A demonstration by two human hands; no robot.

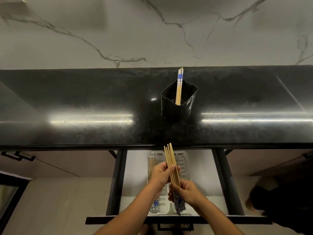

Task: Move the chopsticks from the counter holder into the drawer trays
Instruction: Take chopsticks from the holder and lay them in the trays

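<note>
Low in the frame's centre, above the open drawer (201, 175), the left hand (160, 175) and right hand (188, 192) both grip one chopstick bundle (171, 161). More chopsticks lie in the left tray (153, 170). Upper centre-right, the holder (179, 100) keeps a pair (179, 87).

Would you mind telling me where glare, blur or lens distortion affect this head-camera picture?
Head view: bright glare streaks run along the counter on both sides of the holder; the counter edge bows from the wide lens; a dark shape at lower right is motion-blurred; the chopsticks in both hands stay fairly sharp.
</note>
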